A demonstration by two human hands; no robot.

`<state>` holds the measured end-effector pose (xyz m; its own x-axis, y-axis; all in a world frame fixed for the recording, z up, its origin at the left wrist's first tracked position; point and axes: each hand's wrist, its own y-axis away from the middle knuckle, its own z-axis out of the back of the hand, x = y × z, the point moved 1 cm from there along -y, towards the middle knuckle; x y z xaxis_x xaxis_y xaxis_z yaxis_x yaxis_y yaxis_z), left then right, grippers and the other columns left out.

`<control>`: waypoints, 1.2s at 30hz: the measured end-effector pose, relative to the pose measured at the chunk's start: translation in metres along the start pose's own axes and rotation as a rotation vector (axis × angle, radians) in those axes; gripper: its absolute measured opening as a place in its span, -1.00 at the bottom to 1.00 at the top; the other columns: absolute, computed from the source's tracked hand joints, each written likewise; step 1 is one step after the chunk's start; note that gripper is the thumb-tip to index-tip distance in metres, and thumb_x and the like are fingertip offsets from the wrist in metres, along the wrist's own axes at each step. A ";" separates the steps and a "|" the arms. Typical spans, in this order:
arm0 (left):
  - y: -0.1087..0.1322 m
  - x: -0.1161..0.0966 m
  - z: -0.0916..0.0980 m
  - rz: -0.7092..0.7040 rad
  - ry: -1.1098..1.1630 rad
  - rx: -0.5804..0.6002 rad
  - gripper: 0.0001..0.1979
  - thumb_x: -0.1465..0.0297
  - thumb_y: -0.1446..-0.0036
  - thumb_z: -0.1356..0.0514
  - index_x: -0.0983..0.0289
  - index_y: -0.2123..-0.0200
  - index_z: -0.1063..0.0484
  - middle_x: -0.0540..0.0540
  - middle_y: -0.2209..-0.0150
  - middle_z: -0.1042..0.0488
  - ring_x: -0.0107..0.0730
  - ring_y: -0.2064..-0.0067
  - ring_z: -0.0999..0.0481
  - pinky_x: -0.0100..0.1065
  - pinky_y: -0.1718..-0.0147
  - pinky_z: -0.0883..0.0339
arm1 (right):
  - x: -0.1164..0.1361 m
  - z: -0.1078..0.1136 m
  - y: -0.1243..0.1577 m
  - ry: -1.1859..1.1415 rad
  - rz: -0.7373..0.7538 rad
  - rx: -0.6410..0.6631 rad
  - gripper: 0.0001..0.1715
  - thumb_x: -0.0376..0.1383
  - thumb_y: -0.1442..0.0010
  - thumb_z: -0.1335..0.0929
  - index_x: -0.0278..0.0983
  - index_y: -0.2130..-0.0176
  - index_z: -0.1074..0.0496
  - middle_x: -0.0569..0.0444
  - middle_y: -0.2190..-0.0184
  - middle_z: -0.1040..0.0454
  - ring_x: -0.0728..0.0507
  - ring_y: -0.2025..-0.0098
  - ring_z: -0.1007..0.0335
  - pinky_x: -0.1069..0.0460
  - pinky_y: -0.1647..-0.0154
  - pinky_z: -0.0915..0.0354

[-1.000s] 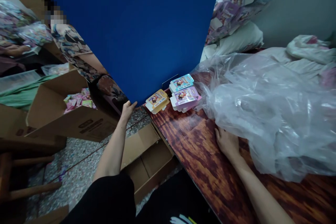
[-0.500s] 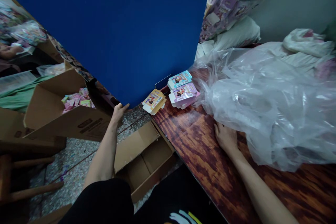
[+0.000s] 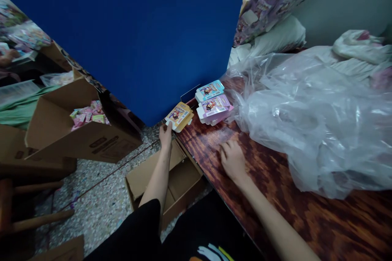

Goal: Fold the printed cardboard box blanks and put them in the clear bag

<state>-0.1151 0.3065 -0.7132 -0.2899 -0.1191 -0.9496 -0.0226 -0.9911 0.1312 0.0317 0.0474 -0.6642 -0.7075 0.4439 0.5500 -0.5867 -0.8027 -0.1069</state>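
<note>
My left hand is at the near-left corner of a yellow flat printed carton, thumb and finger apart. The fingertips meet the carton's edge; whether they press on it I cannot tell. That carton lies at the table's corner, partly overhanging. My right hand hovers just over or rests on the wooden table, fingers loosely bent and apart, with nothing seen in them. Beyond it lie a purple carton and a blue carton, side by side, with open flaps.
Clear plastic sheeting heaps over the table's right side. A large blue panel stands behind. Below the table edge is an open cardboard box; another box at left holds small pink packets. Another person's hand shows far left.
My left hand has left the blue panel's lower edge and moved right to the yellow carton. My right hand has come out from beside the plastic sheeting, moving left towards the cartons.
</note>
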 end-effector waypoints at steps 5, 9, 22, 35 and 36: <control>0.002 -0.028 0.001 -0.063 -0.223 -0.050 -0.47 0.11 -0.11 -0.30 0.31 -0.05 -0.39 0.28 -0.02 -0.50 -0.05 -0.08 -0.52 -0.12 -0.10 -0.35 | 0.032 -0.026 -0.024 -0.144 0.049 0.154 -0.73 -0.38 -0.33 -0.27 -0.25 0.18 -0.58 -0.08 0.15 -0.56 -0.19 0.04 -0.44 -0.03 -0.03 -0.30; 0.012 -0.049 0.000 -0.177 -0.378 -0.039 -0.30 0.14 -0.08 -0.34 0.33 -0.22 -0.29 0.37 -0.23 -0.34 0.05 -0.32 -0.31 -0.10 -0.29 -0.16 | 0.034 -0.037 -0.026 -0.289 0.035 0.227 -0.74 -0.41 -0.28 -0.30 -0.24 0.23 -0.60 -0.06 0.19 -0.60 -0.19 0.08 -0.49 -0.03 0.01 -0.31; 0.037 -0.049 -0.013 -0.346 -0.606 0.018 -0.07 0.25 0.10 -0.44 0.29 -0.32 -0.17 0.35 -0.16 -0.28 0.16 -0.26 -0.35 0.01 -0.26 -0.21 | 0.034 -0.077 -0.057 -1.062 -0.441 0.179 -0.67 -0.17 -0.07 -0.39 -0.21 0.15 -0.54 0.04 0.25 -0.59 -0.15 0.23 -0.53 -0.04 0.23 -0.48; 0.184 -0.032 0.049 -0.638 -0.402 0.456 -0.01 0.10 -0.06 -0.40 0.17 -0.42 0.04 0.33 -0.25 -0.16 0.14 -0.31 -0.32 0.13 -0.25 -0.31 | 0.075 -0.019 0.017 -1.710 -0.745 -0.042 -0.17 -0.10 0.21 -0.61 -0.19 -0.04 -0.42 0.01 0.08 -0.65 -0.28 0.08 -0.61 -0.15 0.04 -0.52; 0.197 -0.032 0.050 -0.662 -0.373 0.611 0.06 0.06 -0.06 -0.40 0.14 -0.45 0.12 0.35 -0.31 -0.13 0.16 -0.35 -0.27 0.14 -0.27 -0.28 | 0.062 -0.009 0.037 -1.687 -0.829 -0.075 -0.19 -0.10 0.24 -0.63 -0.22 0.01 -0.45 -0.01 0.13 -0.66 -0.30 0.11 -0.62 -0.16 0.04 -0.53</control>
<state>-0.1585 0.1183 -0.6430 -0.3214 0.5816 -0.7473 -0.7520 -0.6363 -0.1718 -0.0372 0.0490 -0.6413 0.7787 -0.1843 0.5997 -0.5785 -0.5809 0.5726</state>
